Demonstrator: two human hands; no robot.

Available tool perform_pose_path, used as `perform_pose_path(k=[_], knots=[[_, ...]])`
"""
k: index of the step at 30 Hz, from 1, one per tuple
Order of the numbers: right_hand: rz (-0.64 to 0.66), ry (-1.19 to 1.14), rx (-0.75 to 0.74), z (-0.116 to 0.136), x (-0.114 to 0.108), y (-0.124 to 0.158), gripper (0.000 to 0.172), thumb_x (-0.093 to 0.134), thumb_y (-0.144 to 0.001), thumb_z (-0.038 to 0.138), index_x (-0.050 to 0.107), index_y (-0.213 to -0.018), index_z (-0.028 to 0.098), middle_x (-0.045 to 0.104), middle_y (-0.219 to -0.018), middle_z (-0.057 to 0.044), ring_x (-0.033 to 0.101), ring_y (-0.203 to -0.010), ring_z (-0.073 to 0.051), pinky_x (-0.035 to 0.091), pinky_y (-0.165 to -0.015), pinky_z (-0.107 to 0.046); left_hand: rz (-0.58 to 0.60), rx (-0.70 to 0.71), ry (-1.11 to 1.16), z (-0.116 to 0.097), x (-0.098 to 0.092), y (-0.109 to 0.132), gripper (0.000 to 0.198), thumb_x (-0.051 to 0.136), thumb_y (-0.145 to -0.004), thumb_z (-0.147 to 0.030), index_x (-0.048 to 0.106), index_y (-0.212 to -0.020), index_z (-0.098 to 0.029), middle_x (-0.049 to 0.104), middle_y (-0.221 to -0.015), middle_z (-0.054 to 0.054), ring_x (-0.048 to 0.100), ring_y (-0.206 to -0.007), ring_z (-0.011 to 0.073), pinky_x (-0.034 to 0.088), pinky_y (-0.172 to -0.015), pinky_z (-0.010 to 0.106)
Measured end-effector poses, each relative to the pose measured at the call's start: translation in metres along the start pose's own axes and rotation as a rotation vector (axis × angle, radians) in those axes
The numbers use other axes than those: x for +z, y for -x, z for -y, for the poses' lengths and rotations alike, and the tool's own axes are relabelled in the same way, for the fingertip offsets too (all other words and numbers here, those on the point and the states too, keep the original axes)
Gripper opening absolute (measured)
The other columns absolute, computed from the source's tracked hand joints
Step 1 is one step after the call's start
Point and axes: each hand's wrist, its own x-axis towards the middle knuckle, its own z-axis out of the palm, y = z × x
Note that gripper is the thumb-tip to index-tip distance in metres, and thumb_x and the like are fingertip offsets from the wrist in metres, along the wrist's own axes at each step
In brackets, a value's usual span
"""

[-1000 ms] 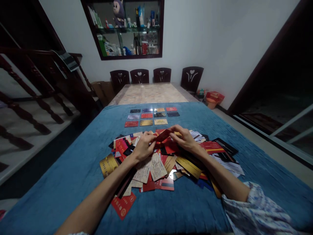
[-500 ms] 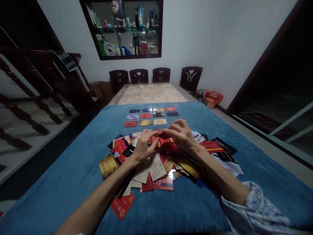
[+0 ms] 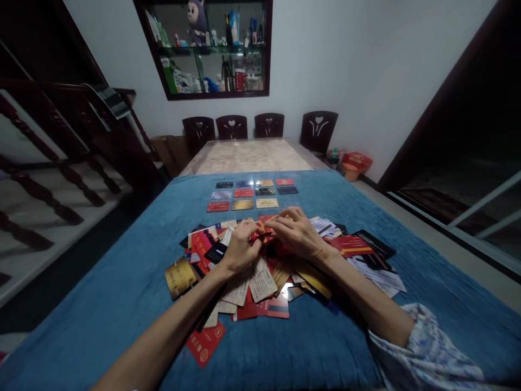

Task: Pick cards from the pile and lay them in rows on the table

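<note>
Red card [image 3: 263, 234] pinched, left hand [image 3: 240, 250], right hand [image 3: 299, 234]

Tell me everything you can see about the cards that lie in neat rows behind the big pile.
The laid-out cards are eleven flat, plastic-looking rectangles on the blue cloth, in three rows: four at the back, four in the middle, three in front. Colours are red, gold, cream, pale and dark blue. They lie with small gaps, beyond the loose pile. The left hand and right hand do not touch them.
</note>
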Motion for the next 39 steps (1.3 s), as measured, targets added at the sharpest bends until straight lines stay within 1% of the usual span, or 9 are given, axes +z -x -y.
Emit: perform_pose_path(k=[5,9,12,15,17,21,26,32,39], knots=[[0.032,-0.103,0.122,-0.015,0.005,0.018,0.026,0.050,-0.096,0.019,0.067,-0.115,0.022,0.074,-0.103,-0.008,0.054,-0.095,-0.024,0.042,-0.085,-0.043,0.023,-0.061,-0.069,0.005,-0.003,0.000,0.017,0.053,-0.074,-0.005,0.062,-0.073,-0.019,0.067,-0.081,0.003,0.059,-0.087,0.0198,0.051,-0.082,0.035],[0.011,-0.147,0.141,-0.023,0.010,0.025,0.025,0.052,-0.092,0.014,0.066,-0.112,0.019,0.074,-0.101,-0.010,0.055,-0.095,-0.025,0.044,-0.081,-0.041,0.040,-0.101,-0.112,0.011,-0.002,0.001,0.017,0.053,-0.074,-0.005,0.063,-0.073,-0.019,0.067,-0.080,0.003,0.060,-0.086,0.0200,0.051,-0.081,0.034],[-0.019,-0.178,0.141,-0.023,0.015,0.026,0.020,0.053,-0.093,0.015,0.064,-0.110,0.018,0.073,-0.102,-0.011,0.056,-0.096,-0.024,0.045,-0.082,-0.040,0.056,-0.132,-0.133,0.016,-0.001,0.002,0.019,0.053,-0.074,-0.005,0.065,-0.076,-0.018,0.067,-0.080,0.004,0.061,-0.085,0.0202,0.051,-0.079,0.034],[-0.025,-0.198,0.170,-0.020,0.020,0.025,0.023,0.052,-0.094,0.015,0.064,-0.114,0.017,0.071,-0.103,-0.011,0.058,-0.097,-0.023,0.047,-0.082,-0.039,0.053,-0.132,-0.130,0.019,0.000,0.003,0.022,0.054,-0.076,-0.004,0.068,-0.085,-0.019,0.069,-0.086,0.004,0.062,-0.088,0.0202,0.052,-0.083,0.035],[-0.005,-0.189,0.194,-0.019,0.022,0.025,0.027,0.053,-0.093,0.013,0.064,-0.117,0.018,0.071,-0.103,-0.011,0.059,-0.096,-0.023,0.047,-0.082,-0.039,0.035,-0.133,-0.113,0.020,0.001,0.004,0.027,0.055,-0.078,-0.005,0.067,-0.096,-0.020,0.070,-0.093,0.004,0.062,-0.090,0.0198,0.052,-0.085,0.036],[0.057,-0.161,0.194,-0.018,0.022,0.025,0.032,0.055,-0.091,0.010,0.065,-0.120,0.021,0.073,-0.099,-0.009,0.058,-0.096,-0.024,0.047,-0.081,-0.039,0.001,-0.171,-0.076,0.019,0.002,0.006,0.037,0.055,-0.081,-0.007,0.061,-0.114,-0.022,0.069,-0.102,0.004,0.064,-0.088,0.0187,0.053,-0.085,0.036],[0.053,-0.141,0.212,-0.019,0.022,0.027,0.033,0.055,-0.093,0.012,0.063,-0.124,0.020,0.073,-0.109,-0.011,0.059,-0.100,-0.025,0.047,-0.082,-0.040,0.035,-0.118,-0.160,0.017,0.003,0.007,0.035,0.053,-0.083,-0.006,0.060,-0.114,-0.021,0.067,-0.103,0.006,0.062,-0.094,0.0208,0.051,-0.087,0.037],[0.077,-0.111,0.205,-0.018,0.021,0.028,0.039,0.055,-0.093,0.013,0.061,-0.130,0.022,0.074,-0.111,-0.010,0.059,-0.101,-0.026,0.046,-0.081,-0.041,0.076,-0.075,-0.291,0.015,0.004,0.006,0.038,0.052,-0.083,-0.006,0.057,-0.117,-0.020,0.067,-0.107,0.008,0.059,-0.098,0.0233,0.049,-0.089,0.040],[0.098,-0.124,0.188,-0.017,0.014,0.025,0.048,0.061,-0.085,0.013,0.055,-0.133,0.019,0.070,-0.116,-0.013,0.055,-0.105,-0.029,0.045,-0.084,-0.043,0.087,-0.062,-0.328,0.011,0.003,0.004,0.033,0.048,-0.085,-0.006,0.057,-0.115,-0.018,0.067,-0.103,0.009,0.058,-0.095,0.0235,0.049,-0.086,0.039]])
